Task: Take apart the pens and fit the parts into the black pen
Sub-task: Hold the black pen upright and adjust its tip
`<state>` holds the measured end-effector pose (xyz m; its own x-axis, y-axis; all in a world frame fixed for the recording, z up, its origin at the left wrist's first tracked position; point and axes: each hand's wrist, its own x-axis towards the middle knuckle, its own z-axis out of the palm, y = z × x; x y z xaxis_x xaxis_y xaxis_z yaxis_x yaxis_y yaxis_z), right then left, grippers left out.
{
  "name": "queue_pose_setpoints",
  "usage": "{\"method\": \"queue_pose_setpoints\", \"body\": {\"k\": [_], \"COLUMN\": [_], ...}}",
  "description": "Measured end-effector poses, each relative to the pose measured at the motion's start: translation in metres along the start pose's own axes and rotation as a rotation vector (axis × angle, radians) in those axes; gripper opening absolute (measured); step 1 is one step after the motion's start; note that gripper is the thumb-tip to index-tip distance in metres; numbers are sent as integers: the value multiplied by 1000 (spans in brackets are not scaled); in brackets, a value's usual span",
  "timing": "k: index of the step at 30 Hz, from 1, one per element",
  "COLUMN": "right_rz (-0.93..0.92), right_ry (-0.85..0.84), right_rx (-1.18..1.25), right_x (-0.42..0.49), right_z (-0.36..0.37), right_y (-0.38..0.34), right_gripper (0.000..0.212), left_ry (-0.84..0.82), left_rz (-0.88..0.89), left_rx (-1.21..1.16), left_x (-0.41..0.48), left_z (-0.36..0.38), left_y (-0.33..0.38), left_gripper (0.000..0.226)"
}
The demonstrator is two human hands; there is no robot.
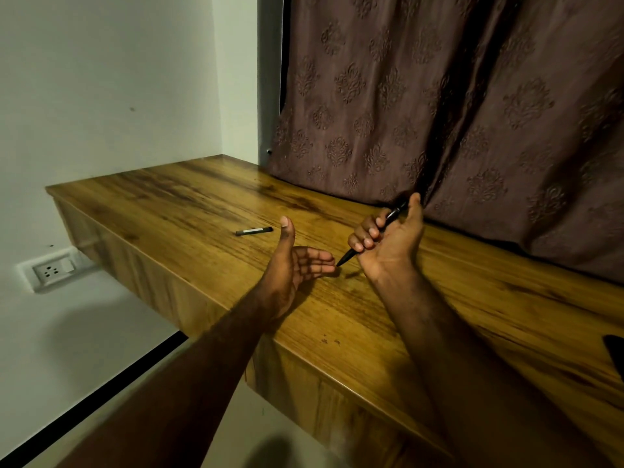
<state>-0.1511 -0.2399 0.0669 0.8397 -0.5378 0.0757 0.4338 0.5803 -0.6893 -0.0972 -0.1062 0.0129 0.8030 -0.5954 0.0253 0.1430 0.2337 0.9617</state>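
Note:
My right hand [388, 239] grips a black pen [347, 256], held slanted above the wooden desk [202, 204] with its tip pointing down to the left. The pen's upper end shows past my thumb near the curtain. My left hand [297, 261] is open, palm up, thumb raised, and its fingertips sit right beside the pen's tip. A second dark pen [254, 231] lies flat on the desk to the left of both hands, apart from them.
A brown patterned curtain [456, 96] hangs along the desk's back edge. A white wall with a socket [52, 270] stands to the left, below the desk. A dark object [614, 356] pokes in at the right edge.

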Motion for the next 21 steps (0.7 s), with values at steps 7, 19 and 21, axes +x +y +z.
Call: {"method": "queue_pose_setpoints", "body": {"k": [7,19,21], "right_rz": [-35,-35,-31], "right_ry": [46,-8,-14], "right_rx": [11,-15,-8], "right_x": [-5,-5,-5], "right_z": [6,5,5], "right_y": [-2,1,2], "right_gripper": [59,59,61], "left_ry": [-13,-23,-22], "left_rz": [39,-21,-22], "left_rx": [19,33,36], "left_x": [-4,-1,-1], "left_z": [4,6,6], "left_y": [-3,1,1], "left_gripper": [99,99,99]}}
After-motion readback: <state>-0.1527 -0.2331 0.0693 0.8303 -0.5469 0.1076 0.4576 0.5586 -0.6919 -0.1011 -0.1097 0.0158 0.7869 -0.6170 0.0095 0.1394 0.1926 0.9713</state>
